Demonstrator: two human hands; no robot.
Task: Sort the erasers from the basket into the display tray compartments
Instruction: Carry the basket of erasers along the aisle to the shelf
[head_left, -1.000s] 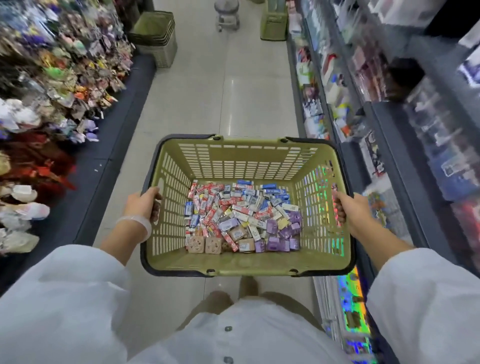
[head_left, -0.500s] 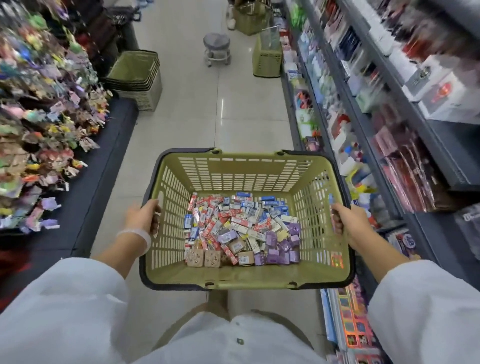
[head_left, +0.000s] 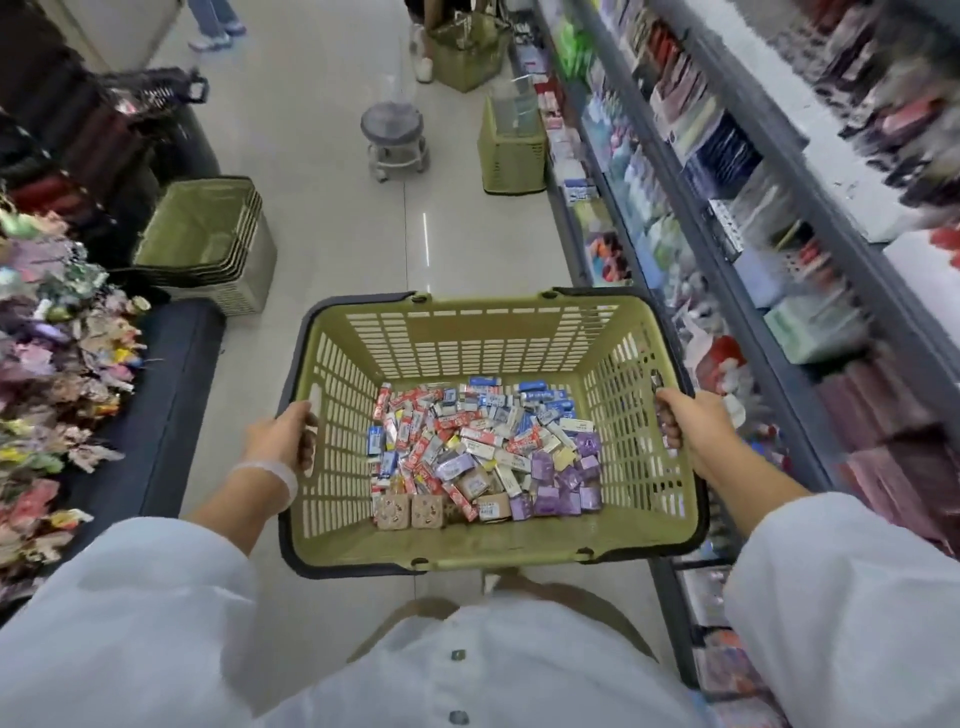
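Note:
I carry an olive-green plastic basket (head_left: 483, 338) with a dark rim in front of my body. Its bottom is covered with several small packaged erasers (head_left: 483, 447): red-white, blue-white, purple and brown ones. My left hand (head_left: 283, 436) grips the basket's left rim, with a white band on that wrist. My right hand (head_left: 693, 426) grips the right rim. No display tray shows in view.
I stand in a shop aisle. Shelves of stationery (head_left: 753, 218) line the right side, and hanging trinkets (head_left: 62, 364) fill the left. Ahead on the floor are a stack of green baskets (head_left: 208, 239), a round stool (head_left: 395, 135) and two more green baskets (head_left: 511, 150). A person's feet (head_left: 213, 31) show far ahead.
The view has tilted up and moved along the aisle, so the stool and stacked baskets appear closer. Both hands keep the same hold on the basket.

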